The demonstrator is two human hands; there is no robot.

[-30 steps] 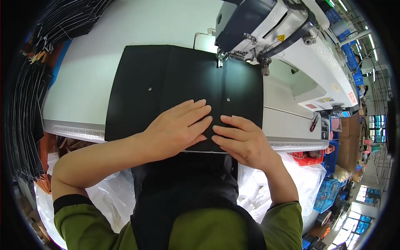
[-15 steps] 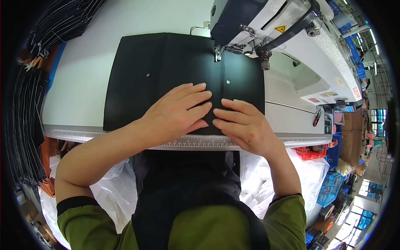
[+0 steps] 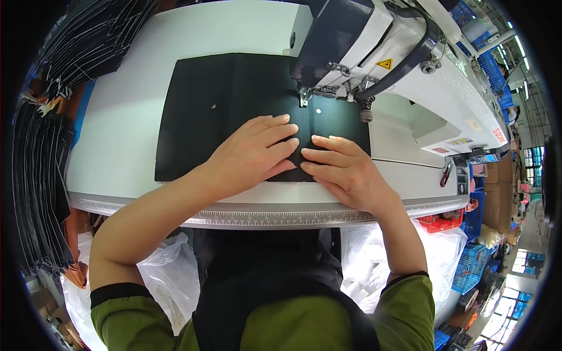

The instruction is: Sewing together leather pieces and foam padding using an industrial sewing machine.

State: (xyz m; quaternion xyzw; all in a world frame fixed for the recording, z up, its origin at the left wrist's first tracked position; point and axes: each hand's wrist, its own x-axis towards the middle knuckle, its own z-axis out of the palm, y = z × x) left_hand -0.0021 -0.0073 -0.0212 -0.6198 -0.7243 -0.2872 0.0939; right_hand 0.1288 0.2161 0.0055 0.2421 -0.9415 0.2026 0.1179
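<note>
White table [image 3: 134, 123] carries a black panel [image 3: 234, 117], pinned flat by left hand [image 3: 249, 155] and right hand [image 3: 345, 172], fingers spread, nothing gripped, just short of the needle [image 3: 303, 99].

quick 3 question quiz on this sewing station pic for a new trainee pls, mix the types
1. True or false: both hands lie flat, palm down, on the black fabric panel.
2. Multiple choice: where does the sewing machine stand relative to the panel? A) at the person's left B) at the far right, its needle end over the panel's right part C) at the near table edge
3. Short answer: what runs along the near edge of the white table?

Key
1. True: the left hand and right hand press on it side by side, fingertips close together.
2. B
3. A ruler strip with measuring marks.
</note>
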